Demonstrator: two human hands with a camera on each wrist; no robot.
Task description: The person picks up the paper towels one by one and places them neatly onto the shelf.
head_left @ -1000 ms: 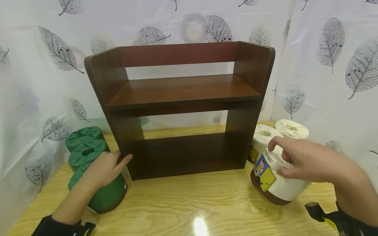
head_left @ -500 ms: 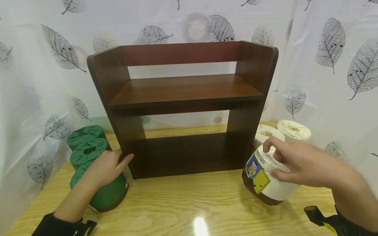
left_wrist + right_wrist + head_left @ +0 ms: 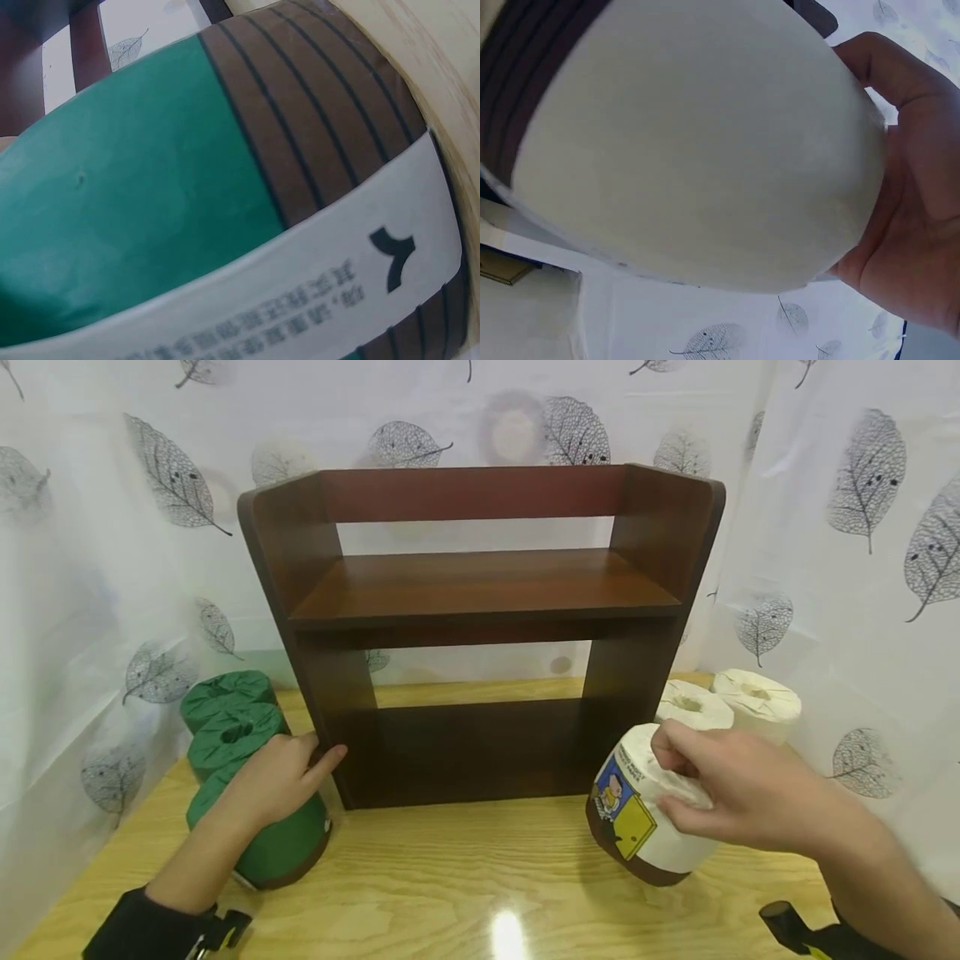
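Right hand [image 3: 738,789] grasps the white toilet-paper roll [image 3: 643,802] by its top; axis tilted, base lower left, near the brown shelf unit's [image 3: 487,583] right front corner. Left hand [image 3: 279,783], well apart, at the shelf unit's left edge; cannot tell whether it grips.

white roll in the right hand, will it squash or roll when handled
The white roll would probably roll if laid on its side, given its rounded wall. Its wrinkled top suggests it may dent slightly under the right hand.
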